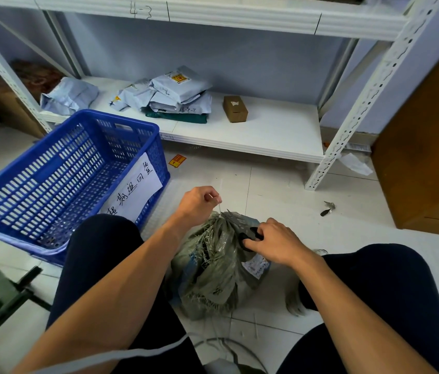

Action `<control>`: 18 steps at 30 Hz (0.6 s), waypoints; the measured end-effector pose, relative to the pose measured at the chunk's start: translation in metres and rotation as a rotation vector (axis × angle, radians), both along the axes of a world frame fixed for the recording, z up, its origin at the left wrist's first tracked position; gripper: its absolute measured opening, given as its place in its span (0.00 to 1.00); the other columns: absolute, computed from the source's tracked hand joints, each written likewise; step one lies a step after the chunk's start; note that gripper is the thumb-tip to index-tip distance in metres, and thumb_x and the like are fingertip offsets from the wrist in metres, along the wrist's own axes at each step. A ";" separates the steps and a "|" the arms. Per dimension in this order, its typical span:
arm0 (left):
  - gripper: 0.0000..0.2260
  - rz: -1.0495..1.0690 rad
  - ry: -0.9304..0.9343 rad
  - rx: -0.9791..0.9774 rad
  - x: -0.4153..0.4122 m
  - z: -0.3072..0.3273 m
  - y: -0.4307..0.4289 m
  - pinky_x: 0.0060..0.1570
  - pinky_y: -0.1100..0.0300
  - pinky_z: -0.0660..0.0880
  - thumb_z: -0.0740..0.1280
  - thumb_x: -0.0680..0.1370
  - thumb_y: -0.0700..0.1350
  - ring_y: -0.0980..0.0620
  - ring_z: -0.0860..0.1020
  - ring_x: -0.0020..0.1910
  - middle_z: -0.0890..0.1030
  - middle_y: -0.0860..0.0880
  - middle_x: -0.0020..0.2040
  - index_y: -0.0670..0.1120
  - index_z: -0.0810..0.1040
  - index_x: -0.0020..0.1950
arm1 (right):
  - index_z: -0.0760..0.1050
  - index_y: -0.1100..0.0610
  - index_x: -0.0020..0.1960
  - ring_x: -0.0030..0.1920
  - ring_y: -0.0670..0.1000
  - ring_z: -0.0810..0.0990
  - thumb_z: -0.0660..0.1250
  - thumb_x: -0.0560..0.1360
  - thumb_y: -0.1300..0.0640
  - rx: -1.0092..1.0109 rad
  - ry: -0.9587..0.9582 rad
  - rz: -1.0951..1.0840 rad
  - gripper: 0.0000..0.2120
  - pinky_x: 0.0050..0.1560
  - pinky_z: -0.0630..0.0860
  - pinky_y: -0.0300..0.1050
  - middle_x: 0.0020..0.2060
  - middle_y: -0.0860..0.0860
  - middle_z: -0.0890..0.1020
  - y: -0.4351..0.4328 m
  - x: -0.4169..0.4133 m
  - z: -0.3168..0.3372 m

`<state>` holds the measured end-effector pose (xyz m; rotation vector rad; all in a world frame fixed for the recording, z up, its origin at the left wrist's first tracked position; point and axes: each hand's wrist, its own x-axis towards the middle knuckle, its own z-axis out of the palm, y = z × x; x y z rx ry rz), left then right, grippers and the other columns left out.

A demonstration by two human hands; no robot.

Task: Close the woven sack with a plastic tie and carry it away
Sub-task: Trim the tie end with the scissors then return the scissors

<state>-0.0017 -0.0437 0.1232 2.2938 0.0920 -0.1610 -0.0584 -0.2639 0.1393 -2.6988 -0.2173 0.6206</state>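
Note:
A grey-green woven sack (214, 268) with frayed edges stands on the tiled floor between my knees, its neck bunched at the top. My left hand (199, 203) pinches the free end of a thin white plastic tie (220, 205) and holds it up from the sack's neck. My right hand (273, 242) grips black-handled scissors (250, 236), whose blades point toward the tie at the neck. A white label shows on the sack under my right wrist.
A blue plastic crate (59, 179) with a handwritten paper sign stands at the left. A white metal shelf (266, 130) behind holds grey mail bags (177, 93) and a small cardboard box (235, 108). A shelf leg (329, 163) stands at the right, a wooden door beyond it.

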 end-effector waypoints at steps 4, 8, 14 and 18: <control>0.07 -0.001 0.012 0.000 0.000 0.001 -0.001 0.38 0.67 0.69 0.68 0.80 0.46 0.57 0.77 0.43 0.83 0.53 0.45 0.54 0.82 0.44 | 0.73 0.52 0.44 0.46 0.52 0.75 0.66 0.74 0.35 0.007 -0.001 0.008 0.20 0.47 0.74 0.50 0.48 0.50 0.73 0.000 0.001 -0.001; 0.05 -0.023 0.004 0.020 0.001 0.001 -0.003 0.38 0.67 0.69 0.69 0.80 0.47 0.54 0.79 0.45 0.84 0.52 0.46 0.53 0.83 0.45 | 0.74 0.52 0.46 0.46 0.52 0.75 0.66 0.74 0.35 0.006 -0.008 0.016 0.19 0.45 0.73 0.49 0.48 0.49 0.73 0.000 0.000 -0.003; 0.06 -0.085 -0.019 0.060 -0.004 0.004 -0.006 0.36 0.68 0.68 0.70 0.79 0.48 0.59 0.76 0.40 0.81 0.58 0.40 0.55 0.82 0.43 | 0.73 0.52 0.48 0.47 0.53 0.74 0.66 0.76 0.36 0.001 -0.044 0.019 0.19 0.43 0.69 0.49 0.49 0.50 0.72 0.003 0.000 -0.003; 0.06 -0.130 -0.018 0.076 -0.005 0.003 -0.010 0.39 0.64 0.70 0.70 0.79 0.49 0.56 0.78 0.43 0.80 0.57 0.42 0.57 0.82 0.42 | 0.72 0.51 0.48 0.46 0.53 0.74 0.66 0.75 0.35 0.003 -0.050 0.019 0.19 0.39 0.66 0.48 0.49 0.50 0.72 0.005 0.000 -0.004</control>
